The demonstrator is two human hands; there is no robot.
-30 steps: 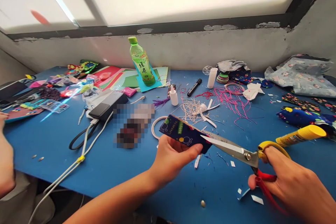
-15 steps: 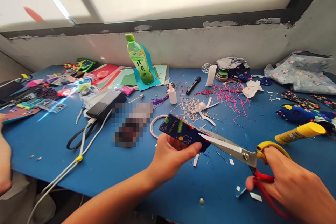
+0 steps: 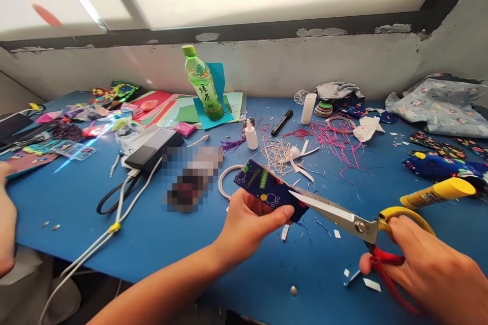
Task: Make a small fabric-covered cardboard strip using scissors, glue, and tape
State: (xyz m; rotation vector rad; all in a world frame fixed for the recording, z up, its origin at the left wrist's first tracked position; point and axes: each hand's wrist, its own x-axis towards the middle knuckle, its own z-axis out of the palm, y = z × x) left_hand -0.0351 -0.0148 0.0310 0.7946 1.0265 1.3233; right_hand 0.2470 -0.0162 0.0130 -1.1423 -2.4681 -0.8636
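Between thumb and fingers, my left hand (image 3: 246, 221) pinches a dark blue printed fabric-covered piece (image 3: 263, 188), tilted above the table. It carries small lettering and coloured dots. My right hand (image 3: 430, 264) grips scissors (image 3: 360, 226) by their yellow and red handles. The scissor blades point left and lie against the right end of the piece, slightly parted. White paper scraps (image 3: 371, 284) and thread snippets lie below. Behind the piece are a roll of tape (image 3: 224, 183) and tangled white cord (image 3: 276, 157). Right of the scissors is a yellow glue stick (image 3: 438, 193).
On the blue table (image 3: 152, 244) stand a green tea bottle (image 3: 206, 84) and a small white glue bottle (image 3: 251, 136). A power bank (image 3: 154, 150) trails white cables. Pink cord (image 3: 335, 139), a black marker (image 3: 282, 123) and fabric (image 3: 438, 106) lie farther back. Another person's arm (image 3: 5, 218) rests at left.
The scissor handles have spread slightly and my right hand has shifted a little right. The left hand keeps its hold on the fabric-covered piece, and the view has moved slightly.
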